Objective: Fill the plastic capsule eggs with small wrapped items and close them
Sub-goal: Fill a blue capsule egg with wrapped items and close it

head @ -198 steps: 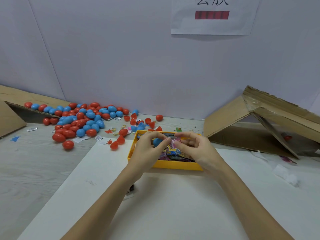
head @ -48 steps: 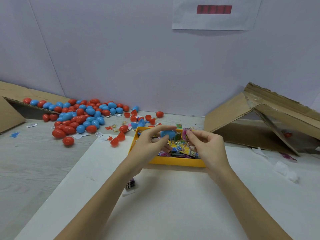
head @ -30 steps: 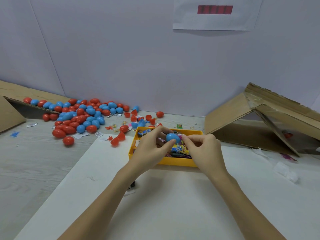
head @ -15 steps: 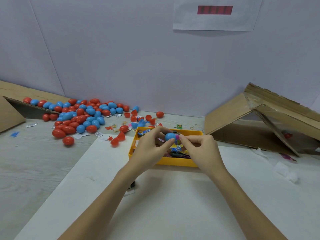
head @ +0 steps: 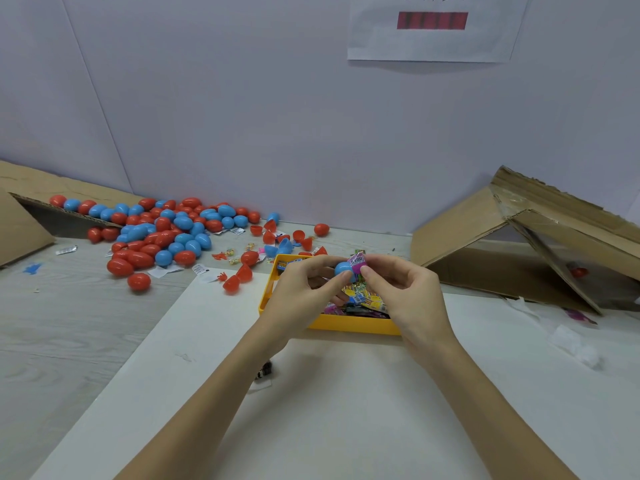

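A white rectangular board [head: 346, 410] is lying across the grey wood-grain tabletop [head: 69, 323], and both forearms are reaching over it toward twelve o'clock. Collapsed brown cardboard boxes are sitting at two o'clock [head: 519, 244] and at ten o'clock [head: 20, 220]. A white paper sheet [head: 436, 29] is hanging on the wall at twelve o'clock; it is showing a dark red bar, and the black characters above it are cut off and unreadable. A heap of closed red and blue plastic capsule eggs [head: 162, 230] is spreading at ten o'clock, with loose red egg halves [head: 239, 277] lying between it and the yellow rectangular plastic tray [head: 353, 325]. The tray is holding colourful small wrapped items [head: 363, 299]; their print is too small to read.

Above the tray, the left hand [head: 304, 296] is gripping a blue plastic egg half [head: 343, 269] between thumb and fingertips, its rounded end pointing toward nine o'clock. The right hand [head: 405, 292] is pinching a purple wrapped item [head: 358, 264] with thumb and forefinger, just at three o'clock of the egg half and touching its open side. The wrapper is looking glossy, with pale printing that cannot be read.
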Demonstrator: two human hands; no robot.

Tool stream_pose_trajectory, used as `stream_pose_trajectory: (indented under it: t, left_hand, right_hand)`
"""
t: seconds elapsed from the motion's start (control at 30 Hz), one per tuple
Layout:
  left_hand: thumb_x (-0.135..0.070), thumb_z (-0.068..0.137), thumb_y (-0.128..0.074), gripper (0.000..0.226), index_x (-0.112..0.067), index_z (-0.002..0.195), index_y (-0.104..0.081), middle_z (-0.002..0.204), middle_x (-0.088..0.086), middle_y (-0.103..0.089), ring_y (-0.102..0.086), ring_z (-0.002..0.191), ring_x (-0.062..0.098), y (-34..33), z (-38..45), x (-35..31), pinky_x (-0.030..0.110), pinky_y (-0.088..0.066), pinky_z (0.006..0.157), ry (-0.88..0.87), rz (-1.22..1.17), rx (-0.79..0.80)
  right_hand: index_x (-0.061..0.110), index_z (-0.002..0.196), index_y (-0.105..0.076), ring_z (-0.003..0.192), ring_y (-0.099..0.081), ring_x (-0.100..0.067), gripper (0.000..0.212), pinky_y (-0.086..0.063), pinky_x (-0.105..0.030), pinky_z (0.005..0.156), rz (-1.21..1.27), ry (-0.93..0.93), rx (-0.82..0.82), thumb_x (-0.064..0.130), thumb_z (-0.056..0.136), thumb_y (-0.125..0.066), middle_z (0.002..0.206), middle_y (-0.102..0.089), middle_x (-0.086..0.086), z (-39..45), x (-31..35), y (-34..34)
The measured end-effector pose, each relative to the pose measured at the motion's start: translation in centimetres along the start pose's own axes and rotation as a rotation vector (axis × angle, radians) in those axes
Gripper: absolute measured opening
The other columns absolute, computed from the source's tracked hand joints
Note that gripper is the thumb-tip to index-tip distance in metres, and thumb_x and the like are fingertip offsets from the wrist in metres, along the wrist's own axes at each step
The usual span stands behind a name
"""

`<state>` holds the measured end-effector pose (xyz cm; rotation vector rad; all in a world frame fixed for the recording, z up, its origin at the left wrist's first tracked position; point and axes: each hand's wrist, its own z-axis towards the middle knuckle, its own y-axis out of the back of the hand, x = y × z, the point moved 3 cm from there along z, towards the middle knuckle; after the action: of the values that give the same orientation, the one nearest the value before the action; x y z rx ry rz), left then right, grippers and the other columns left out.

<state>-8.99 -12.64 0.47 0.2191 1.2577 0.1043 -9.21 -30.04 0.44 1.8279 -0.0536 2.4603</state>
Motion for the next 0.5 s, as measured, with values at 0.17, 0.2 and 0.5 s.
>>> stream_pose_trajectory:
  t: [0.17, 0.2, 0.5]
  left_hand:
    - [-0.027, 0.096, -0.068, 0.031, -0.013, 0.124, -0.068, 0.089, -0.002, -0.077, -0.075, 0.078, 0.018, -0.04, -0.06, -0.15, 0.034, -0.063, 0.076, 0.011, -0.021, 0.004]
    - [-0.027, 0.096, -0.068, 0.031, -0.013, 0.124, -0.068, 0.089, -0.001, -0.077, -0.075, 0.078, 0.018, -0.05, -0.05, -0.17, 0.033, -0.063, 0.076, 0.010, -0.028, 0.005]
    - [-0.029, 0.095, -0.068, 0.032, -0.013, 0.123, -0.069, 0.093, -0.001, -0.078, -0.075, 0.080, 0.019, -0.02, 0.12, -0.12, 0.033, -0.063, 0.076, 0.030, -0.069, 0.008]
  right_hand:
    - [0.019, 0.111, -0.078, 0.100, -0.074, -0.008, 0.019, -0.059, -0.019, 0.077, 0.023, 0.008, -0.004, 0.016, 0.093, -0.075, 0.104, -0.079, 0.005, -0.03, -0.18, -0.15]
    - [0.020, 0.111, -0.078, 0.100, -0.074, -0.008, 0.019, -0.059, -0.019, 0.077, 0.026, 0.012, -0.004, 0.016, 0.093, -0.075, 0.103, -0.079, 0.006, -0.03, -0.17, -0.16]
    - [0.019, 0.111, -0.078, 0.099, -0.074, -0.007, 0.018, -0.058, -0.017, 0.077, 0.043, 0.041, -0.009, 0.014, 0.093, -0.074, 0.102, -0.079, 0.008, -0.07, -0.11, -0.29]
